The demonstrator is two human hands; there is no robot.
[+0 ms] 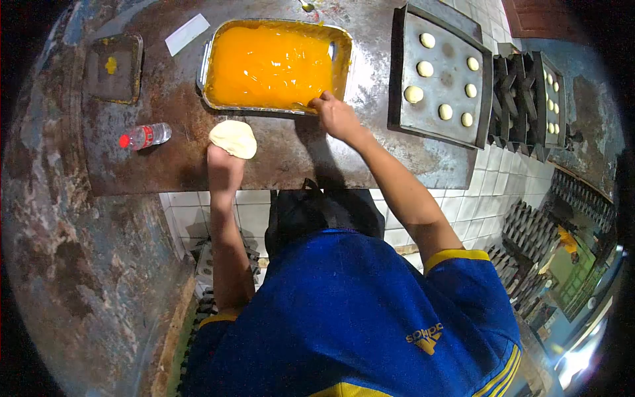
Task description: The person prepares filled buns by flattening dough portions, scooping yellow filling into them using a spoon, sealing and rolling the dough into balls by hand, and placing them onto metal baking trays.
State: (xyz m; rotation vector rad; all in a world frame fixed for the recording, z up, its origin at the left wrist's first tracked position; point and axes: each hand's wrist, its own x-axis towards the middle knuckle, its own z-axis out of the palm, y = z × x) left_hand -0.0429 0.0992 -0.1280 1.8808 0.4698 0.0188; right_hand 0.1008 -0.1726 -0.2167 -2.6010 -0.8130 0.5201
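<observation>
My left hand [225,169] holds a flat, round piece of pale dough [233,137] above the table's near edge. The dough covers most of its fingers. My right hand [338,119] is closed at the near right rim of a foil-lined tray [344,73]. A thin utensil [301,105] shows at its fingertips, low in the tray; its exact kind is hard to make out. Glossy orange-yellow filling [268,63] takes up most of the tray, while the right end shows bare lining.
To the right, a dark baking tray [430,122] carries several dough balls [425,69], with stacked trays [522,99] beyond. A red-capped bottle [149,136] lies at left, below a small smeared pan [118,83]. A white card [187,34] and spoon [307,6] lie farther back.
</observation>
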